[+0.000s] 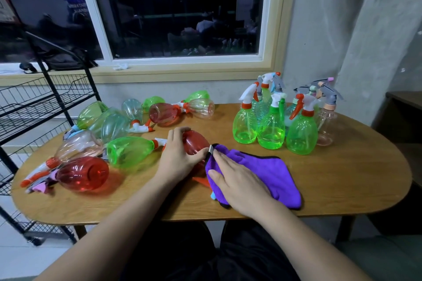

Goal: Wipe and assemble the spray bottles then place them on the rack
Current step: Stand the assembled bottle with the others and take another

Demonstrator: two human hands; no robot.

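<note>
Left hand [177,155]: fingers curled over the red bottle [194,141], thumb lying along its side; gripped it on the table [342,180].
Red bottle: lay on its side near the table's middle, partly hidden by the left hand and touching the edge of the purple cloth [269,171].
Right hand [237,180]: fingers straight and slightly spread, pressed flat on the purple cloth; nothing pinched.
Purple cloth: black-edged, spread on the table just right of the red bottle.
Lying bottles [127,151]: green, red, pink and clear, scattered on their sides over the table's left half, several with spray heads on.
Standing bottles [271,130]: mostly green, one pale pink, upright in a tight cluster at the far right, spray heads fitted.
Rack [34,107]: black wire shelves, standing just left of the table.
Window [178,13]: dark, behind the table.
</note>
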